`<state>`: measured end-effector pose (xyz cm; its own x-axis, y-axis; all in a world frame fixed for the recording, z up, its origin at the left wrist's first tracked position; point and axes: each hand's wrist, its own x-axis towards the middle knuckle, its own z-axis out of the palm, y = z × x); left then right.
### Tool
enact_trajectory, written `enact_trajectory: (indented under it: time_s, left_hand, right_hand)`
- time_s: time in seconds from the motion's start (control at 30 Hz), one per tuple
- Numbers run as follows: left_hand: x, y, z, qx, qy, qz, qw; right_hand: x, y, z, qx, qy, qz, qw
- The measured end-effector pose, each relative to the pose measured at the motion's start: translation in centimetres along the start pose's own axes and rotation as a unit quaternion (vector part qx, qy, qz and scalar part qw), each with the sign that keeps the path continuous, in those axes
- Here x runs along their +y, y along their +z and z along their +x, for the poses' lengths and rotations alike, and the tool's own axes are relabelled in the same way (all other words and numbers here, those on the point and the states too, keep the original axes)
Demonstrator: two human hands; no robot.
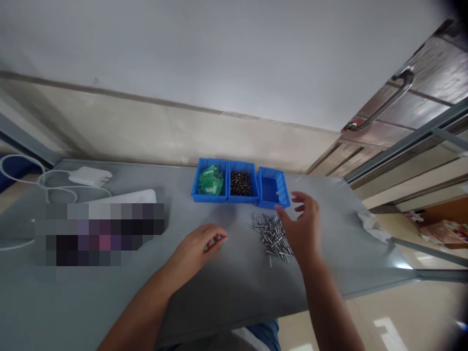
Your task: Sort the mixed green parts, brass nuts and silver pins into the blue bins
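My right hand (303, 224) hovers by the right end of a loose pile of thin silver metal pins (272, 234), its thumb and fingers apart and nothing seen between them. Just beyond its fingertips stands a blue bin (269, 187) whose bare floor shows, with a small pale speck near its right wall. My left hand (204, 243) rests over the table left of the pile, with fingers curled and the tips meeting the thumb; no object shows in it. Two more blue bins adjoin on the left: one with small dark brassy parts (241, 184), one with green plastic pieces (211, 181).
On the grey table (234, 287), a white device (146, 196), partly hidden by a blurred patch, lies at left. A white adapter (90, 176) with looped cable sits behind it. A crumpled white piece (373, 226) is at the right edge. A wall rises behind the bins.
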<state>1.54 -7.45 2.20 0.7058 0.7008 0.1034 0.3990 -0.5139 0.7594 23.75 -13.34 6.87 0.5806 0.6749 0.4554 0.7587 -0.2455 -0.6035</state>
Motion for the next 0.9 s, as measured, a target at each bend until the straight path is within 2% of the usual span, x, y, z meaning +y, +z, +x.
enact_trajectory:
  time_s: [0.1, 0.17, 0.3, 0.43, 0.5, 0.57, 0.6, 0.67, 0.73, 0.77, 0.83, 0.9]
  left_hand:
    - [0.1, 0.1, -0.1, -0.009, -0.004, 0.008, 1.000]
    - [0.1, 0.2, -0.1, -0.012, -0.005, 0.009, 1.000]
    - [-0.1, 0.5, 0.0, -0.022, 0.012, 0.009, 1.000]
    - [-0.4, 0.7, 0.1, -0.023, 0.009, 0.008, 1.000]
    - [-0.4, 0.8, 0.1, -0.020, -0.009, 0.001, 1.000]
    - [-0.4, 0.8, 0.1, -0.006, -0.030, -0.008, 1.000]
    - [-0.3, 0.8, 0.1, 0.002, -0.039, -0.013, 0.999]
    - [0.0, 0.7, 0.1, 0.013, -0.046, -0.020, 0.999]
    - [0.3, 0.6, 0.1, 0.014, -0.039, -0.022, 0.999]
    - [0.4, 0.6, 0.1, 0.012, -0.032, -0.021, 0.999]
    - [0.5, 0.5, 0.2, 0.005, -0.020, -0.011, 1.000]
    - [0.5, 0.4, 0.2, 0.000, -0.016, 0.002, 1.000]
  right_hand:
    - [1.4, 2.6, -2.2, -0.158, -0.020, -0.073, 0.984]
    - [1.7, 3.7, -3.5, -0.232, -0.028, -0.125, 0.964]
    - [1.7, 4.7, -4.2, -0.275, -0.038, -0.200, 0.940]
    - [1.6, 4.8, -3.7, -0.282, -0.056, -0.191, 0.938]
    - [1.2, 4.8, -3.7, -0.275, -0.051, -0.125, 0.952]
    - [0.6, 4.7, -3.8, -0.290, -0.041, 0.005, 0.956]
    - [0.2, 4.8, -4.0, -0.313, -0.034, 0.083, 0.946]
    - [-0.6, 4.9, -4.5, -0.375, -0.019, 0.225, 0.899]
    - [-1.1, 5.1, -5.1, -0.424, -0.003, 0.317, 0.849]
    - [-1.2, 5.3, -5.3, -0.437, 0.002, 0.342, 0.832]
    - [-1.1, 5.5, -5.7, -0.446, 0.011, 0.357, 0.821]
    - [-0.9, 5.5, -5.7, -0.438, 0.022, 0.348, 0.829]
